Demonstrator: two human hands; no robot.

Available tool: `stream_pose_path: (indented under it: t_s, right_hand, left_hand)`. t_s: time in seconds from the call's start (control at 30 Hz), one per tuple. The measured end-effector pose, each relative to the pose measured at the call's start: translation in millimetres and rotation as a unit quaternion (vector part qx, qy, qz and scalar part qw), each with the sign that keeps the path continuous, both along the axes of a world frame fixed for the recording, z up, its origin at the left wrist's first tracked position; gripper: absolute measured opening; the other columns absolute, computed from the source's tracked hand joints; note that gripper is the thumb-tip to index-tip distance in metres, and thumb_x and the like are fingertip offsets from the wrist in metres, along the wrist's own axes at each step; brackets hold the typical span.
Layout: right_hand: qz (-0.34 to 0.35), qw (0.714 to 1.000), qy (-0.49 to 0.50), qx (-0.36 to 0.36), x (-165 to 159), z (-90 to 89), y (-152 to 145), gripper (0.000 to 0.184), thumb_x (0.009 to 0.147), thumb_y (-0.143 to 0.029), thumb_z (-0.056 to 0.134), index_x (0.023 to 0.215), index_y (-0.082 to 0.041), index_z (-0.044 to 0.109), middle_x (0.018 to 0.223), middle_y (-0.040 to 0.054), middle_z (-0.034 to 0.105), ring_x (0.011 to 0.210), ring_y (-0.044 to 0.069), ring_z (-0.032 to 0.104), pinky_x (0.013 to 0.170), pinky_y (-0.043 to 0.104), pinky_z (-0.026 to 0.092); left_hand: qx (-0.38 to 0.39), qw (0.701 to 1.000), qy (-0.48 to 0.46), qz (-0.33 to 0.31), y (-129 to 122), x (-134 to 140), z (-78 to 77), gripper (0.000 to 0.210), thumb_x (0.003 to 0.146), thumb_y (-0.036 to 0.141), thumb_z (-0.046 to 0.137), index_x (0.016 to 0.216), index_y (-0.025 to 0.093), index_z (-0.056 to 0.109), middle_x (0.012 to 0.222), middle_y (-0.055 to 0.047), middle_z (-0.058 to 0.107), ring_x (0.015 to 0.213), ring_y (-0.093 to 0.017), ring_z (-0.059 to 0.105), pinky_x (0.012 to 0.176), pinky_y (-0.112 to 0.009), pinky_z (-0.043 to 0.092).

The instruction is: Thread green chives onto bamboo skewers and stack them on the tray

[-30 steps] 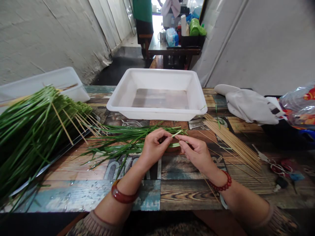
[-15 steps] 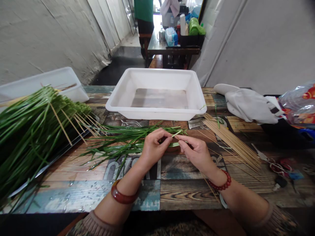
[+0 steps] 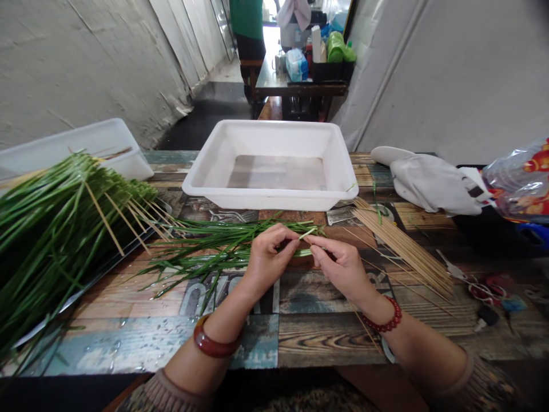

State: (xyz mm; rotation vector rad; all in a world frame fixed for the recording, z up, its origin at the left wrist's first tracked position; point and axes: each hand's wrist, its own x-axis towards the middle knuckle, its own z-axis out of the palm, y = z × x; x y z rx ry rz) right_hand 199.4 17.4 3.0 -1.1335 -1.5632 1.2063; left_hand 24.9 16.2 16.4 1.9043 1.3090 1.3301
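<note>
While left hand [image 3: 269, 256] curls, pinching a stalk [image 3: 307, 233], right hand [image 3: 342, 262] holds a skewer [image 3: 364, 325]

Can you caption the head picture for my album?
Left hand pinches a pale stalk, right hand a thin skewer, before a white tub.

The leaves [image 3: 223, 230] look glossy, the skewers [image 3: 402, 249] matt wood.

Left forearm [image 3: 234, 306] in from 7 o'clock, aimed at 1; right forearm [image 3: 424, 342] in from 4, aimed at 10. Left hand [image 3: 271, 254] pinched thumb-to-index, fingers curled, tips toward 3; right hand [image 3: 338, 263] also pinched, tips toward 10, near the left's
</note>
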Motion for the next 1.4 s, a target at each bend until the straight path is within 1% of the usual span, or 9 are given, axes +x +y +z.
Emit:
stream_pose_path:
  t_s: [0.17,0.33,0.53,0.77,0.87,1.0,1.13,1.23,1.4]
  right_hand:
    - [-0.001,1.0,-0.003,-0.004,-0.9,1.6,0.5,0.035,0.087,-0.032,0.058,0.11,-0.012,0.074,0.059,-0.0014,0.058,0.045,0.008,0.045,0.042,0.02,0.038]
    - [-0.004,1.0,0.002,-0.014,-2.3,1.1,-0.3,0.033,0.087,-0.032,0.057,0.108,-0.012,0.072,0.058,-0.0023,0.056,0.044,0.007,0.043,0.04,0.02,0.034]
    - [0.005,1.0,0.008,-0.008,-3.8,-2.4,-1.1,0.026,0.09,-0.032,0.054,0.105,-0.015,0.067,0.059,-0.0033,0.055,0.043,0.007,0.043,0.041,0.019,0.034]
    - [0.006,0.999,0.046,-0.021,-6.8,-3.8,-1.2,0.043,0.091,-0.028,0.054,0.133,-0.019,0.05,0.062,-0.0063,0.053,0.047,0.008,0.045,0.044,0.02,0.036]
    - [0.016,0.998,0.054,-0.02,-7.3,-2.3,-2.5,0.042,0.092,-0.028,0.053,0.133,-0.021,0.05,0.062,-0.0059,0.052,0.048,0.008,0.045,0.045,0.02,0.036]
    - [0.002,0.998,0.055,-0.018,-8.7,-2.5,-3.9,0.03,0.092,-0.029,0.054,0.121,-0.022,0.051,0.062,-0.0064,0.052,0.047,0.008,0.045,0.044,0.02,0.035]
    - [-0.01,0.997,0.074,-0.022,-9.6,-5.4,-2.8,0.017,0.092,-0.032,0.054,0.104,-0.022,0.048,0.06,-0.0077,0.052,0.043,0.007,0.043,0.042,0.019,0.034]
    - [-0.02,0.997,0.069,-0.018,-8.8,-6.9,-0.5,0.015,0.091,-0.033,0.055,0.093,-0.021,0.047,0.06,-0.008,0.052,0.042,0.006,0.044,0.041,0.018,0.034]
    - [-0.008,0.997,0.067,-0.032,-5.4,-6.8,2.9,0.019,0.089,-0.037,0.058,0.091,-0.021,0.048,0.061,-0.0076,0.055,0.042,0.007,0.049,0.042,0.018,0.037]
  left_hand:
    - [0.048,0.998,0.043,0.019,-1.1,1.6,-3.0,0.011,0.085,0.01,0.061,0.081,0.017,0.069,0.076,-0.003,0.066,0.072,-0.014,0.061,0.066,-0.024,0.047]
    - [0.109,0.984,0.133,0.042,-2.5,0.9,-5.7,0.009,0.089,0.015,0.06,0.086,0.017,0.068,0.08,-0.005,0.067,0.075,-0.016,0.059,0.068,-0.028,0.047]
    - [0.133,0.974,0.175,0.047,-3.0,0.8,-6.2,0.01,0.091,0.018,0.058,0.086,0.018,0.067,0.08,-0.005,0.067,0.075,-0.015,0.058,0.069,-0.028,0.045]
    - [0.146,0.957,0.246,0.053,-6.7,0.4,-0.5,0.015,0.093,0.018,0.054,0.086,0.019,0.067,0.083,-0.004,0.07,0.076,-0.016,0.055,0.069,-0.03,0.039]
    - [0.139,0.947,0.284,0.055,-8.4,-0.4,1.4,0.018,0.094,0.019,0.051,0.087,0.02,0.067,0.086,-0.004,0.071,0.077,-0.017,0.054,0.07,-0.031,0.037]
    - [0.124,0.943,0.305,0.046,-9.9,0.2,1.6,0.019,0.095,0.021,0.05,0.087,0.021,0.067,0.085,-0.004,0.07,0.076,-0.018,0.054,0.069,-0.032,0.036]
    - [0.086,0.968,0.236,0.016,-9.4,1.6,1.7,0.017,0.094,0.02,0.051,0.086,0.019,0.066,0.085,-0.005,0.068,0.08,-0.018,0.057,0.072,-0.031,0.04]
    - [0.05,0.983,0.178,-0.021,-8.2,2.3,2.6,0.014,0.093,0.019,0.053,0.088,0.018,0.066,0.088,-0.006,0.067,0.083,-0.018,0.059,0.075,-0.031,0.044]
    - [-0.034,0.978,0.205,-0.018,-8.0,1.0,1.7,0.013,0.092,0.023,0.056,0.099,0.018,0.066,0.096,-0.008,0.07,0.085,-0.019,0.064,0.076,-0.031,0.046]
